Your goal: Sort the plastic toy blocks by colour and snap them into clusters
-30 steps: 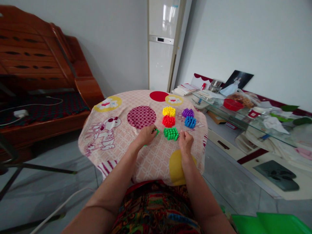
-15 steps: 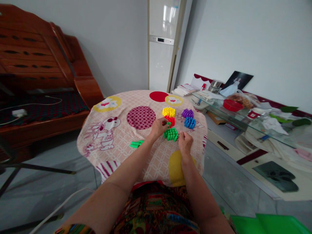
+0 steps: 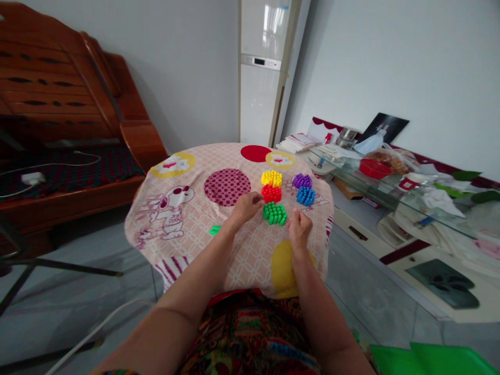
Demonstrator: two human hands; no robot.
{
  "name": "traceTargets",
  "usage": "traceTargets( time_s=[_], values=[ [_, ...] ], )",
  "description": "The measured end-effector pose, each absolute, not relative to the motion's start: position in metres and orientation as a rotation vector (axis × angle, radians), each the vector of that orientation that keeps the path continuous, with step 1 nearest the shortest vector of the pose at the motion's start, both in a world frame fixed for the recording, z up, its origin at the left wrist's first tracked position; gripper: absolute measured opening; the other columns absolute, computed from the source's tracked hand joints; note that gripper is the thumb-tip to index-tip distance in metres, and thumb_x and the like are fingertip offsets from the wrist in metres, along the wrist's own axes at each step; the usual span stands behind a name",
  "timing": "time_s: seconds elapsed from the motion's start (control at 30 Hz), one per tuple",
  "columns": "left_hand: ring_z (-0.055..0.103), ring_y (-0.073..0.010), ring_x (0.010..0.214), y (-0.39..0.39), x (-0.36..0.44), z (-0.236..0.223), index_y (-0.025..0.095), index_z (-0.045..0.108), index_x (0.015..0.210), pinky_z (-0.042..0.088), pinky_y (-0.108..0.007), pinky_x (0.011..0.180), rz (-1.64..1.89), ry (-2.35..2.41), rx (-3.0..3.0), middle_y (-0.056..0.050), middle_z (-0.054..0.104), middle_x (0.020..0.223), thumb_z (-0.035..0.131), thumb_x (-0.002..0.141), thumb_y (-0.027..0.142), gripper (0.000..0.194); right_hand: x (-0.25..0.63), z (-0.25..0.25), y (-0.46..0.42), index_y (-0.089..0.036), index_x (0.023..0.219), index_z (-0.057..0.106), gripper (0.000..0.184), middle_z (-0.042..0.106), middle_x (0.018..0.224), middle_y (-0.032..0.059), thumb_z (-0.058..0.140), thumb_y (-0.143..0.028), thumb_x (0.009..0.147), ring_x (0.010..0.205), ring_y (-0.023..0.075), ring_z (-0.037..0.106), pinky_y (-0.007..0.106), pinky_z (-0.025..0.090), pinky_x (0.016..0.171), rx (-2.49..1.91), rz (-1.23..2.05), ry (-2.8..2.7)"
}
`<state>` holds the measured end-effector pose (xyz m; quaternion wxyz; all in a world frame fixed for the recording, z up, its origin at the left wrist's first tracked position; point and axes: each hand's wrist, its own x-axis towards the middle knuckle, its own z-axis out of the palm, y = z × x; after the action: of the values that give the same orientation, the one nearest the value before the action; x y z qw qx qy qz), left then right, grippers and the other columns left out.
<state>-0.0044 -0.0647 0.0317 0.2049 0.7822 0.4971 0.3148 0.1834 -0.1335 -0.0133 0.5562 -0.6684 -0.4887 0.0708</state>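
Observation:
My left hand (image 3: pixel 249 206) is just left of a red cluster (image 3: pixel 271 194) and a green cluster (image 3: pixel 275 213) of small, rounded plastic pieces. Its fingers are bent and slightly apart, and I see nothing between them. To the right of the green cluster, my right hand (image 3: pixel 300 226) is closed, thumb against curled fingers; whatever they may hold is hidden. Behind the red cluster sits a yellow one (image 3: pixel 271 178). A purple cluster (image 3: pixel 302 181) and a blue one (image 3: pixel 305 196) stand to the right. Loose green pieces (image 3: pixel 214 229) lie partly behind my left forearm.
A patterned cloth (image 3: pixel 191 203) covers the round table. Right of it, a glass shelf (image 3: pixel 344 172) carries papers, a red bowl (image 3: pixel 375 168) and bags. A wooden bench (image 3: pixel 74 104) stands at left, and a tall white appliance (image 3: pixel 260 99) behind the table.
My left hand has drawn back left from the green cluster, and the green piece seen in its fingers is no longer there. The red cluster is now uncovered. My right hand has barely moved.

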Motion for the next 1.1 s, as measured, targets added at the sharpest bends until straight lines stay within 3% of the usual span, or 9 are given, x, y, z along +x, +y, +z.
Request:
traceTargets(
  time_s=[0.33, 0.57, 0.7, 0.87, 1.1],
  values=[
    [0.066, -0.0186, 0.076, -0.089, -0.104, 0.046, 0.018, 0.073, 0.090, 0.048, -0.028, 0.071, 0.721, 1.519, 2.278, -0.006, 0.074, 0.084, 0.058, 0.078, 0.027, 0.021, 0.185, -0.015, -0.133, -0.022, 0.055, 0.049, 0.047, 0.055, 0.053, 0.0017, 0.036, -0.048, 0.092, 0.054, 0.0147, 0.045, 0.029, 0.031, 0.058, -1.609, 0.137, -1.232],
    [0.066, -0.0172, 0.076, -0.106, -0.112, 0.034, 0.022, 0.072, 0.087, 0.047, -0.024, 0.069, 0.408, 1.317, 2.348, 0.000, 0.073, 0.083, 0.073, 0.061, 0.029, 0.027, 0.186, -0.015, -0.133, -0.022, 0.056, 0.049, 0.045, 0.055, 0.053, 0.0013, 0.037, -0.046, 0.092, 0.054, 0.0142, 0.044, 0.028, 0.031, 0.057, -1.620, 0.178, -1.222],
    [0.065, -0.0175, 0.073, -0.106, -0.106, 0.029, 0.021, 0.069, 0.082, 0.046, -0.025, 0.066, 0.492, 1.425, 2.343, -0.001, 0.071, 0.078, 0.069, 0.066, 0.028, 0.018, 0.186, -0.016, -0.132, -0.021, 0.056, 0.050, 0.046, 0.055, 0.052, 0.0016, 0.036, -0.046, 0.092, 0.054, 0.0145, 0.045, 0.028, 0.031, 0.057, -1.608, 0.192, -1.215],
    [0.065, -0.0161, 0.074, -0.106, -0.091, 0.034, 0.017, 0.064, 0.092, 0.049, -0.025, 0.066, 0.740, 1.350, 2.162, -0.004, 0.070, 0.086, 0.061, 0.075, 0.031, 0.022, 0.186, -0.018, -0.131, -0.021, 0.055, 0.051, 0.046, 0.056, 0.053, 0.0024, 0.036, -0.045, 0.092, 0.054, 0.0155, 0.048, 0.029, 0.033, 0.058, -1.576, 0.175, -1.187],
    [0.061, -0.0135, 0.072, -0.116, -0.033, 0.026, 0.016, 0.065, 0.096, 0.050, -0.025, 0.067, 0.880, 1.005, 2.123, -0.003, 0.068, 0.089, 0.067, 0.072, 0.024, 0.026, 0.181, -0.013, -0.137, -0.023, 0.056, 0.045, 0.046, 0.050, 0.051, -0.0008, 0.037, -0.050, 0.093, 0.053, 0.0135, 0.044, 0.027, 0.032, 0.056, -1.526, 0.064, -1.167]
  ],
)
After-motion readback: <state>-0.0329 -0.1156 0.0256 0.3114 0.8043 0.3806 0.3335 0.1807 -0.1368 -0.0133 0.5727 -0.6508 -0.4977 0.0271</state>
